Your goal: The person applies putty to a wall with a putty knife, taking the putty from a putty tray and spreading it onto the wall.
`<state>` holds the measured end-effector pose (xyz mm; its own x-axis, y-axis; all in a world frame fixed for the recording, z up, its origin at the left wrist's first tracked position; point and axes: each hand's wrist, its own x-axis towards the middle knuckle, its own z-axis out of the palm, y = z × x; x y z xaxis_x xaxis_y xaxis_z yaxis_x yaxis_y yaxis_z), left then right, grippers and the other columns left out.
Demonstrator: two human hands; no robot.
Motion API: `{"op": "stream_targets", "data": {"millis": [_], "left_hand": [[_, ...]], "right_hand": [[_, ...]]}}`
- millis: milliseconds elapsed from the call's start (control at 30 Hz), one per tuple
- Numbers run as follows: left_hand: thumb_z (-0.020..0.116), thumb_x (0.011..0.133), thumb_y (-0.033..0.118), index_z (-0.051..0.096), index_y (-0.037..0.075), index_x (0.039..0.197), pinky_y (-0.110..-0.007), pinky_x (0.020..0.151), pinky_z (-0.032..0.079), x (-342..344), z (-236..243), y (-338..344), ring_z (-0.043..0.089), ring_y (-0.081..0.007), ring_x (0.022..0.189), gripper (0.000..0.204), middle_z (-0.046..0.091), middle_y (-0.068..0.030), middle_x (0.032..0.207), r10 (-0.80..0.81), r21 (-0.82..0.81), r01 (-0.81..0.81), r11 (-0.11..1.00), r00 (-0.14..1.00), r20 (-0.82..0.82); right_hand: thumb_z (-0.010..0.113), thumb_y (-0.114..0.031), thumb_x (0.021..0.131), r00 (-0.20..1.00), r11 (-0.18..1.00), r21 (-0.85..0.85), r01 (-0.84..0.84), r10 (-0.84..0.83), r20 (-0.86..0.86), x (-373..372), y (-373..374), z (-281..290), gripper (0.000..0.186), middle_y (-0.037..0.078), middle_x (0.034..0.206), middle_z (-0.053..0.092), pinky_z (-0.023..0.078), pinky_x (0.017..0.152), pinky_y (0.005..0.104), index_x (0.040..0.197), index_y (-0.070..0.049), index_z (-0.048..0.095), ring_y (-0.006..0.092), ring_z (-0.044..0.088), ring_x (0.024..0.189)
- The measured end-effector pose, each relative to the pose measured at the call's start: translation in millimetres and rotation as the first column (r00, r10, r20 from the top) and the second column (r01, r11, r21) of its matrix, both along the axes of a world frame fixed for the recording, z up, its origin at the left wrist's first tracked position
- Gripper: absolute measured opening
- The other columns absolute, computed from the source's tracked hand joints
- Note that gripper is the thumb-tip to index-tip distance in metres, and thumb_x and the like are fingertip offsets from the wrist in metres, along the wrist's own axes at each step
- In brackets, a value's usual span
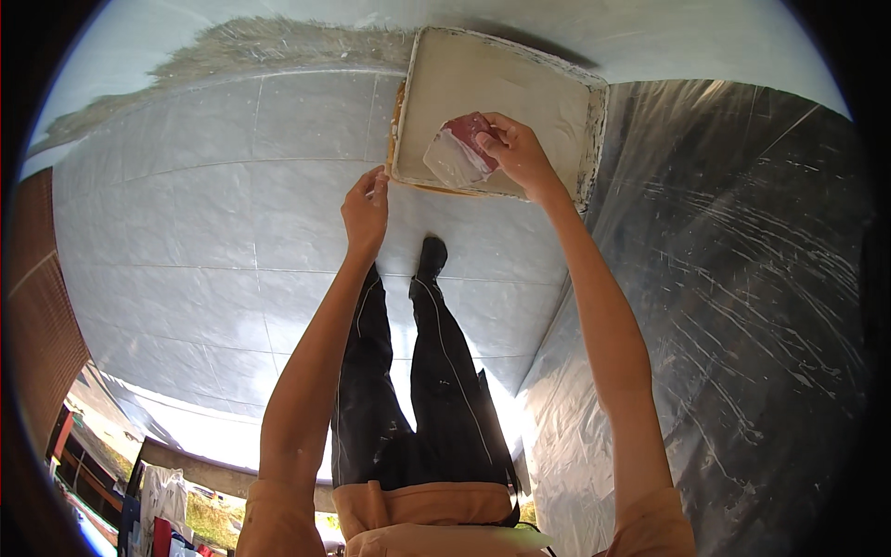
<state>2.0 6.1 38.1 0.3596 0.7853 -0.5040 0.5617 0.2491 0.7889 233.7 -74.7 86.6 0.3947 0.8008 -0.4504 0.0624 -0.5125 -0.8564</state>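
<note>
Pinching one flat red scraper (470, 144) between thumb and fingers, the right hand (517, 156) holds it tilted over one shallow rectangular tray (595, 121); whitish paste coats much of the scraper's blade, leaving the red to show mostly near the grip; whether the blade touches the tray's contents, I cannot tell; the left hand (366, 212) is half curled at the tray's near left corner, its fingertips dabbed with white, though I cannot tell whether they clasp the rim or only lie against it; the two hands make up one pair, with two bare forearms rising from two tan sleeves (278, 520); inside the tray spreads one smooth layer of beige paste (501, 84), and its four-sided rim is crusted with pale and dark flecks; one yellowish-brown edge shows along the tray's left side; beyond the tray stands one pale wall (705, 42), with one rough grey-brown patch (278, 46) to the left; below are two dark trouser legs (450, 371) and one clearly visible dark shoe (431, 258), above a grey floor (167, 223) crossed by several seams; on the right hangs one dark, shiny plastic sheet (742, 278), streaked with many white splashes.
</note>
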Motion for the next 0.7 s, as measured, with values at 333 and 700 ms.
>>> {"op": "stream_targets", "data": {"millis": [333, 700], "left_hand": [[0.048, 0.103, 0.026, 0.064, 0.003, 0.124, -0.038, 0.091, 0.049, 33, 125, 76, 0.068, -0.0286, 0.104, 0.034, 0.072, -0.0173, 0.108, -0.085, 0.355, 0.019, 0.935, 0.981, 0.172], [0.047, 0.104, 0.027, 0.061, 0.003, 0.125, -0.043, 0.097, 0.047, 71, 407, 179, 0.06, -0.0337, 0.116, 0.035, 0.065, -0.0174, 0.122, -0.31, 0.819, -0.178, 0.546, 0.865, 0.395]], "right_hand": [[0.063, -0.012, 0.097, 0.752, 0.79, 0.2, 0.579, -0.423, -0.505, 3, 16, 162, 0.035, 0.009, 0.106, 0.068, 0.061, 0.08, 0.0335, 0.127, 0.002, 0.052, 0.017, 0.069, 0.093], [0.058, -0.006, 0.098, 0.76, 0.373, 0.666, 0.646, -0.235, -0.606, -9, 50, 425, 0.028, 0.015, 0.114, 0.063, 0.061, 0.093, 0.0364, 0.121, 0.007, 0.051, 0.0224, 0.067, 0.104]]}}
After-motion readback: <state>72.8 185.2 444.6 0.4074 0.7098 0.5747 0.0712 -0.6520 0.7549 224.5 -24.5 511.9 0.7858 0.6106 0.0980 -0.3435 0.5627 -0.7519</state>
